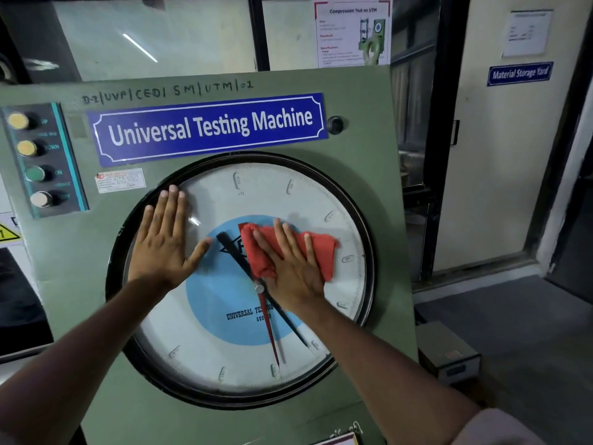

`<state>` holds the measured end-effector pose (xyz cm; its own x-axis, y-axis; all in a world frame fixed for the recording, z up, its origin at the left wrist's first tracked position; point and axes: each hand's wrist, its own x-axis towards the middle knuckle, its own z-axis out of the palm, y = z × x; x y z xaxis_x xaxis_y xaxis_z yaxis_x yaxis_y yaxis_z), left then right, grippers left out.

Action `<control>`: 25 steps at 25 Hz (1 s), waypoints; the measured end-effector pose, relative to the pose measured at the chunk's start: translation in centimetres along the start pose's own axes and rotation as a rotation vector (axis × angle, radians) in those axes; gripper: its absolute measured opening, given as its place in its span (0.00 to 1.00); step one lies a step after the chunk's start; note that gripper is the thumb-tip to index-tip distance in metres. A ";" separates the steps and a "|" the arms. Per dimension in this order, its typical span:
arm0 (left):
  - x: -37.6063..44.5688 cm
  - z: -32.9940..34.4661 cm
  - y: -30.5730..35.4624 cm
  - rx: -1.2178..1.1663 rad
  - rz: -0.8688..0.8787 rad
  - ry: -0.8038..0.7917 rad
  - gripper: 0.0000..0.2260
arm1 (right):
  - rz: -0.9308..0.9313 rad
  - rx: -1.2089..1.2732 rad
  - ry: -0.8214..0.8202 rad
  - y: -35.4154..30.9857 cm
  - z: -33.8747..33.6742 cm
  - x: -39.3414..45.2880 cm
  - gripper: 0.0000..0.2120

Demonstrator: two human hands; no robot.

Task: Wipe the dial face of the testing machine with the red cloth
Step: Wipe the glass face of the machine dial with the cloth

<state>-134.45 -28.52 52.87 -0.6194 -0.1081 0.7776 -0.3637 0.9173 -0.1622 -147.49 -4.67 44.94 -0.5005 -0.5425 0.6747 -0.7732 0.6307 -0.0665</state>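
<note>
Both hands lie flat on the glass: the right hand (290, 271) has its fingers spread and presses the red cloth (288, 252) under its palm, while the left hand (165, 234) rests open and bare, holding nothing, its fingertips near the rim at about ten o'clock on the dial face (244, 277). The cloth sits just above and right of the dial's centre, towards two o'clock, bunched and folded, its long side running roughly from the centre out towards three o'clock. It looks soft, light and limp, so it probably follows the palm only while pressure keeps it pinned; a flat hand over its middle seems the best hold, with loose corners likely to trail. The glass is probably hard, smooth, slippery and breakable, so moderate, even pressure seems wise. Behind the glass, the black pointer (293, 326) and the red pointer (269, 329) aim down towards five and six o'clock. Farther up, the blue nameplate (210, 126) sits at twelve o'clock above the dial, on the green panel (362, 130).
</note>
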 end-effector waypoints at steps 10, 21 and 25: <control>0.3 0.4 0.1 0.029 0.022 0.008 0.43 | 0.313 -0.044 0.139 0.6 3.1 -3.6 0.36; -0.2 1.3 0.0 -0.023 0.032 0.066 0.42 | 0.496 -0.037 0.265 2.8 4.7 -4.2 0.39; -0.3 2.3 -0.2 -0.023 0.034 0.121 0.42 | 0.592 0.049 0.263 3.2 2.8 -0.4 0.41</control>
<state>-135.74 -29.53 51.28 -0.5423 -0.0316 0.8396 -0.3270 0.9285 -0.1762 -150.88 -3.99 42.38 -0.7400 0.0469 0.6709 -0.4163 0.7515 -0.5118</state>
